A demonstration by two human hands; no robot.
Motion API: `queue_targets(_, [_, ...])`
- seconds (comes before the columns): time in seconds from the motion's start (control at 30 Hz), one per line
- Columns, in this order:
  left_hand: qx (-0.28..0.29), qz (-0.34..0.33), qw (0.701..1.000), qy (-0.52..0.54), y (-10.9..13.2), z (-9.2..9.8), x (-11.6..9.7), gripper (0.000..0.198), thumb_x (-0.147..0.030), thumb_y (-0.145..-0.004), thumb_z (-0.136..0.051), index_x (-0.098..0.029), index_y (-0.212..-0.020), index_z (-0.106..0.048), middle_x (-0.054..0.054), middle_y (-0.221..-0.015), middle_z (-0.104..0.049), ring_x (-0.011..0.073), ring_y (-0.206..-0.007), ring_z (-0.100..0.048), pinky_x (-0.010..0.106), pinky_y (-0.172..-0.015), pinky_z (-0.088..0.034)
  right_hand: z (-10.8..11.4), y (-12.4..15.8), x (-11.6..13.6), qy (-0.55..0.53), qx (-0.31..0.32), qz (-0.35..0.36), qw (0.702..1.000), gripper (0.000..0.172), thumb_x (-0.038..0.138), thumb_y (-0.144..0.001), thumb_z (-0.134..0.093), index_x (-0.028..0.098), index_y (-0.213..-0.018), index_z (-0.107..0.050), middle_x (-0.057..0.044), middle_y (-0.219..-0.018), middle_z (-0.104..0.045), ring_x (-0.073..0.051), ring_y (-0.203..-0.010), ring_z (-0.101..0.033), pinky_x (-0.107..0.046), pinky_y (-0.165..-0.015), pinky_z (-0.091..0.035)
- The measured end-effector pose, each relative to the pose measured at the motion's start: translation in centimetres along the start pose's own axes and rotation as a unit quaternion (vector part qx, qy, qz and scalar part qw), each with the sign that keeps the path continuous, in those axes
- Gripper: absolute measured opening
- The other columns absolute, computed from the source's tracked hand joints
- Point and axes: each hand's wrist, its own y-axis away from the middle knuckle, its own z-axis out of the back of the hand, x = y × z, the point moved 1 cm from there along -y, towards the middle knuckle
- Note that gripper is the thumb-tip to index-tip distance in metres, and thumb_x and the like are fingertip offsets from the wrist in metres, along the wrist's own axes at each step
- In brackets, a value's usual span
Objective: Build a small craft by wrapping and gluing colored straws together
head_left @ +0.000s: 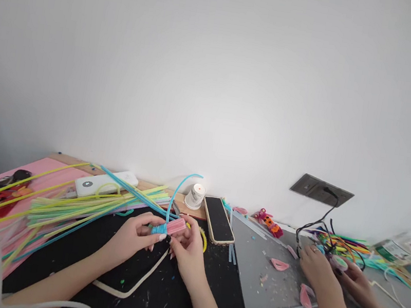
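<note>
A small bundle of pink pipe cleaners (177,225) is wrapped at its left end with a blue pipe cleaner (160,229), whose loose end curves upward. My left hand (133,236) pinches the blue-wrapped end between thumb and fingers. On the other side, my right hand (188,249) has its fingers closed round the pink end. Both hands are over the black mat (166,304). Beneath them a cream cord (144,279) lies bent on the mat. A yellow ring (204,239) shows just behind my right hand.
Many pipe cleaners (64,207) spread at left, near a white device (106,183) and red-handled scissors (6,203). A paper cup (195,196) and phone (219,220) stand behind. At right, another person's hands (318,268) work over a grey mat (250,265).
</note>
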Motion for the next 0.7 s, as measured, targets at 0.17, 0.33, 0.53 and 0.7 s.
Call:
queue_targets(0.17, [0.003,0.001,1.0,0.01,0.1,0.0,0.0,0.025,-0.029,-0.074,-0.071,-0.016,-0.094,-0.065,-0.001,-0.083,-0.056,0.0087,-0.052,-0.055,0.023,-0.05,-0.047,0.0,0.1,-0.1,-0.007,0.002,0.003,1.0,0.051,0.008,-0.068,-0.061,0.022,-0.115,-0.047,0.008,-0.066,-0.054,-0.007,-0.047,-0.046,-0.018,-0.043,-0.04])
queue_targets(0.33, [0.002,0.002,1.0,0.027,0.2,-0.2,-0.6,0.023,-0.028,-0.071,-0.072,-0.015,-0.09,-0.066,-0.003,-0.077,-0.053,0.0088,-0.052,-0.054,0.023,-0.048,-0.046,-0.1,0.2,0.0,-0.008,-0.001,0.004,1.0,0.051,0.007,-0.069,-0.06,0.021,-0.115,-0.046,0.008,-0.065,-0.054,-0.006,-0.046,-0.045,-0.018,-0.043,-0.039])
queue_targets(0.53, [-0.003,0.014,0.999,0.034,0.3,-0.3,-0.9,0.024,-0.027,-0.07,-0.074,-0.015,-0.089,-0.067,-0.003,-0.078,-0.053,0.0072,-0.051,-0.052,0.022,-0.048,-0.045,-0.2,0.3,-0.1,0.003,-0.002,0.003,1.0,0.048,0.01,-0.071,-0.062,0.021,-0.115,-0.046,0.008,-0.066,-0.053,-0.007,-0.049,-0.046,-0.019,-0.045,-0.04])
queue_targets(0.7, [-0.005,0.016,0.999,0.034,0.3,-0.4,-1.1,0.024,-0.029,-0.068,-0.074,-0.014,-0.085,-0.067,-0.003,-0.078,-0.054,0.0072,-0.05,-0.052,0.022,-0.047,-0.044,-0.2,0.3,-0.3,0.02,-0.003,0.0,1.0,0.047,0.012,-0.071,-0.062,0.022,-0.115,-0.046,0.007,-0.067,-0.052,-0.008,-0.051,-0.046,-0.02,-0.046,-0.041])
